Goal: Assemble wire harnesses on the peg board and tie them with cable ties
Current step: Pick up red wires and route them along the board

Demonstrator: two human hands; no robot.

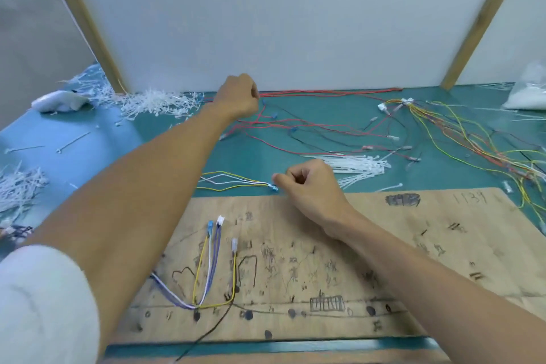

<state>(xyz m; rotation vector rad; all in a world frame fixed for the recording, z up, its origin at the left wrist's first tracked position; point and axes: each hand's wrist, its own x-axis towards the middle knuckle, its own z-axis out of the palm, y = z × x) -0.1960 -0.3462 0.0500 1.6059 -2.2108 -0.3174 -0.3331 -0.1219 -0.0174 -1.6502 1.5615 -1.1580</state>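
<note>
1. Nearest, the peg board is lying on the green mat and carrying one set of routed wires in yellow, white and purple. The set is ending in three connectors, one blue and two white. One dark wire is trailing off the near edge. A forearm could catch it and drag the routed wires off their pegs.
2. At the board's far edge, the right hand is curling its fingers, with thumb and forefinger pinching the blue-tipped end of one loose yellow-and-white wire set. I am counting two yellow strands; the number of white ones I cannot tell. Pulling by the tip could strain the connector.
3. Just beyond that hand, one bundle of cable ties is lying untouched. Wires dragged across it could scatter the ties.
4. Farthest, at the foot of the white back panel, the left hand is closing its curled fingers round several red wires. These are crossing black wires on the mat, so a sharp pull could be tangling both or sweeping them into the cut tie ends beside that hand.
</note>
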